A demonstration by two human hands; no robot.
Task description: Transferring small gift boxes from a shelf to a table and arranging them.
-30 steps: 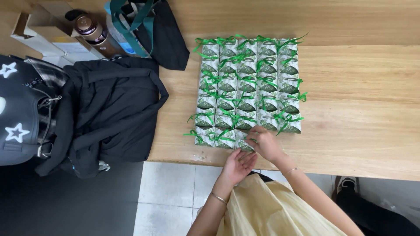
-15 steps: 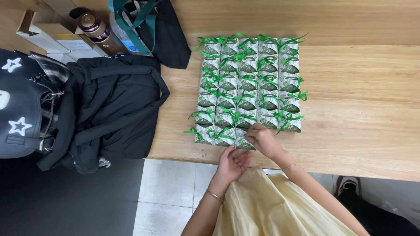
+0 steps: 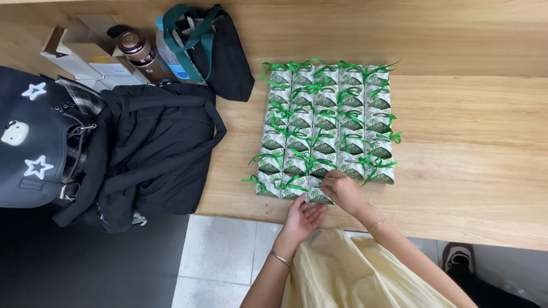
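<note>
While right hand [image 3: 342, 191] pinches nearest packet [image 3: 319, 195], hiding ribbon, left hand [image 3: 305, 215] lies open, empty.

Left hand [image 3: 302, 219]: bare, no ring visible; thin metallic bangle at the wrist; forearm uncovered. Right hand [image 3: 344, 191]: bare; slim bracelet at the wrist; forearm uncovered, no sleeve in view. Garment: pale yellow fabric, soft folds, covering the lap; dark shoe with light trim at lower right.

Green-and-white ribboned packets [image 3: 325, 128] lie gridded on wooden table [image 3: 468, 148]; pale cardboard boxes [image 3: 85, 48] stand far left.
</note>
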